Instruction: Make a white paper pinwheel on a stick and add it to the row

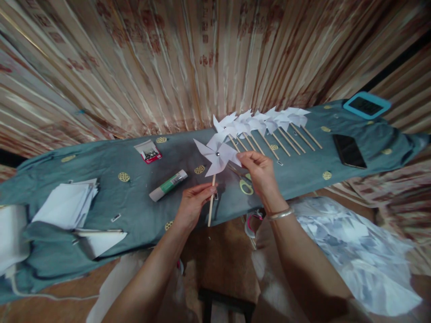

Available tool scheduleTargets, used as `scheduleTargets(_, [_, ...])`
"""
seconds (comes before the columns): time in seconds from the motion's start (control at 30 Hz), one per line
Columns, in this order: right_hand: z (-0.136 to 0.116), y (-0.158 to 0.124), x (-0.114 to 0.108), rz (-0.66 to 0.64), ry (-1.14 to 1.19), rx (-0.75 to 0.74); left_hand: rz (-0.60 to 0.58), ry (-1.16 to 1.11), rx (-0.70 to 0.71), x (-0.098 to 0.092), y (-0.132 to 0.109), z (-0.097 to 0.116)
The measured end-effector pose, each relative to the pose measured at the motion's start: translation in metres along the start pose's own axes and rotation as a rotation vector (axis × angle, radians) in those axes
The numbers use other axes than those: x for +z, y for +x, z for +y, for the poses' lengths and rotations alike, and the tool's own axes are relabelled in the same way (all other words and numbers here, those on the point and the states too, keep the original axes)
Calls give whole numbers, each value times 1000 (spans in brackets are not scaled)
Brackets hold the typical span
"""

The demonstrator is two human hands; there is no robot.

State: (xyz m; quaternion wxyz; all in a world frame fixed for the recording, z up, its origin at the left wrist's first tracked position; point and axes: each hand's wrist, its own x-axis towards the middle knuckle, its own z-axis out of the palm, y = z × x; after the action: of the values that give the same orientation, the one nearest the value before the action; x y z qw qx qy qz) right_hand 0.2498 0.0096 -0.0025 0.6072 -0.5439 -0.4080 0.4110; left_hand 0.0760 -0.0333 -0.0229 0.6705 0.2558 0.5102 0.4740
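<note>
Fingers (203,192) of the left hand (190,207) pinch the stick (211,211) of a white pinwheel (215,157) above the teal cloth (111,157); the right hand (261,172), likewise nearly closed, grips one blade (230,154). Scissors (240,176) lie below, a glue stick (168,185) leftward, more pinwheels (266,124) farther back.

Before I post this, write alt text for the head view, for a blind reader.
A left hand holds the stick of a white paper pinwheel while the right hand touches a blade. Beyond it, more pinwheels lie in a row on a patterned cloth, with a phone at right.
</note>
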Motion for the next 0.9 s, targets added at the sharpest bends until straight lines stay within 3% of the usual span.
scheduleTargets(0.9, [0,-19,10,-102,38,76,45,-41,35,0,3,0])
